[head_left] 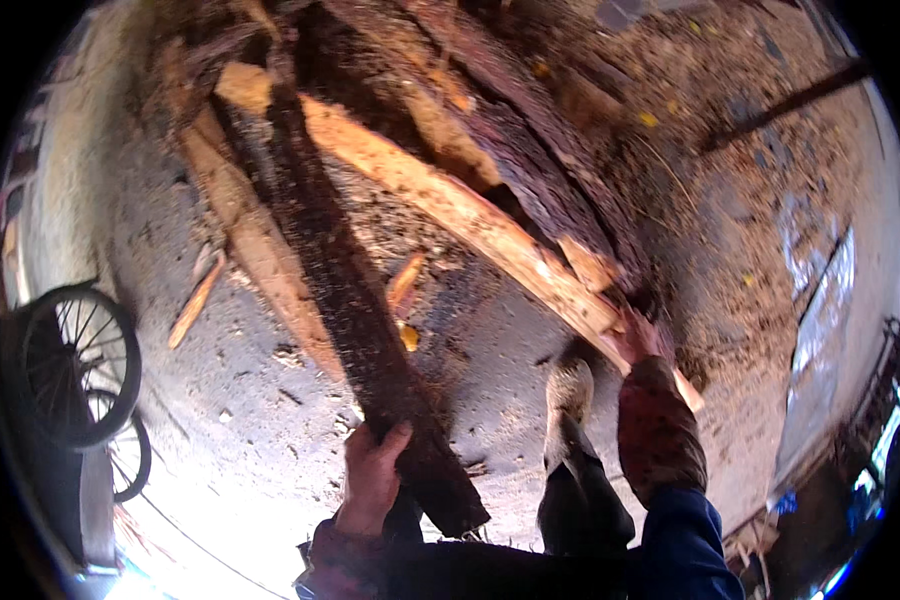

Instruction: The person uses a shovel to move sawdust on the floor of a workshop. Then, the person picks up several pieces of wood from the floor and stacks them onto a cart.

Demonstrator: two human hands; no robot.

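Note:
My left hand is closed on the near end of a long, dark bark-covered slab, its thumb lying over the top. The slab runs away from me and crosses over a pale split plank. Near that pale plank's close end, my right hand is curled over its edge, though the fingertips are partly hidden. Beside the right hand lie the ends of thick bark-covered slabs. Under the dark slab, another tan board rests on the floor.
Bark crumbs and wood chips litter the ground at the right. A thin stick of wood lies at the left, near two spoked wheels. A dark pole juts in at upper right. My boot stands between my hands.

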